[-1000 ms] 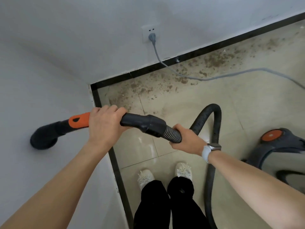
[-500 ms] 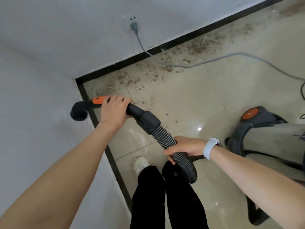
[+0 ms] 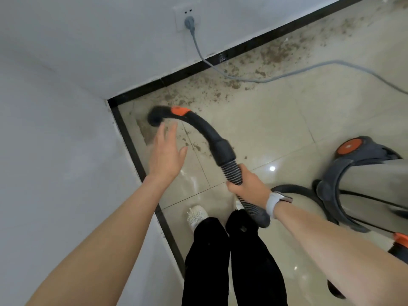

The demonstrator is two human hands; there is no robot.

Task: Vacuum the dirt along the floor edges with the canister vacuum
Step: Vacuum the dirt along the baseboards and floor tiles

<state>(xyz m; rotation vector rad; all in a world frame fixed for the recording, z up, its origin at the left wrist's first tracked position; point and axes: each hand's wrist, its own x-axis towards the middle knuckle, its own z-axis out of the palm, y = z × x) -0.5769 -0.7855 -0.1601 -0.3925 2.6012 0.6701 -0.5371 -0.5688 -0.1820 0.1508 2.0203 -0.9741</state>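
The job looks barely begun. Brown dirt lies thick along the far floor edge, in a band that runs beside the black skirting from the corner out toward the far right, and more crumbs are scattered on the tiles near the corner itself. I can see no stretch of that band that I would call cleaned.

The nozzle sits low in the corner of the floor, where the two walls meet, close to the left skirting; whether it touches the tiles I cannot tell, as it is blurred. From it the curved black wand with its orange collar rises back to the ribbed hose.

The right hand has its grip closed round that hose, just behind the wand's cuff. The left hand holds nothing: fingers spread and straight, it hovers just beside the nozzle, apart from the wand.

The canister vacuum stands on the floor at the right, its grey cord trailing across the dirt to the wall socket.

By my reckoning the whole far edge is left to do, the left edge after it, and the cord lying in the dirt will need working around.
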